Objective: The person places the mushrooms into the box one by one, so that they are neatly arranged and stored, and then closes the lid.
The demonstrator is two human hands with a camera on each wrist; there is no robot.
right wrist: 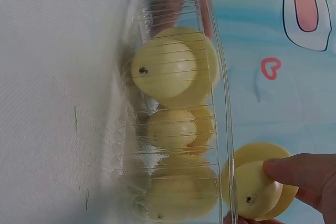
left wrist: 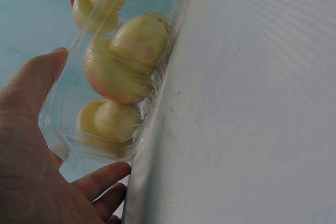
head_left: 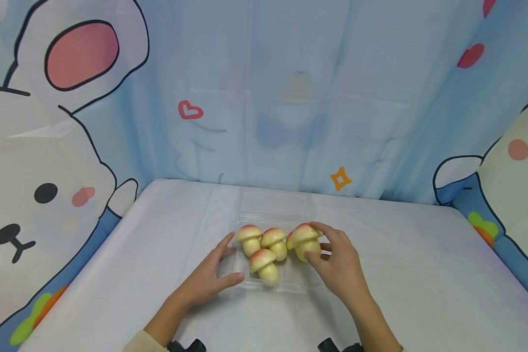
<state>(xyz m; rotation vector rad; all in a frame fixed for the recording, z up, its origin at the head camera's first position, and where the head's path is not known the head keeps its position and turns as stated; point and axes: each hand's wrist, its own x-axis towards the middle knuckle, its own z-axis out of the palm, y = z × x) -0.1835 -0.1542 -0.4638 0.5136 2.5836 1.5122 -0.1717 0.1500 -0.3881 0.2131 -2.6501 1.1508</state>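
Observation:
My right hand (head_left: 340, 261) pinches a yellow toy mushroom (head_left: 306, 239) with a reddish cap top, thumb on its stem and fingers at the cap. In the right wrist view this held mushroom (right wrist: 257, 184) is just above the rim of a clear plastic box (right wrist: 227, 103). Several similar mushrooms (head_left: 264, 261) lie in the box's left part, and another is partly hidden behind the held one. My left hand (head_left: 204, 278) spreads around the box's left end. Its thumb is right at the rim in the left wrist view, its fingers (left wrist: 105, 179) low beside the end wall.
The box's clear lid (head_left: 274, 201) is folded back towards the rear of the white-covered table (head_left: 422, 274). A blue curtain (head_left: 281, 98) with cartoon figures hangs behind and at both sides. Black straps show at both wrists.

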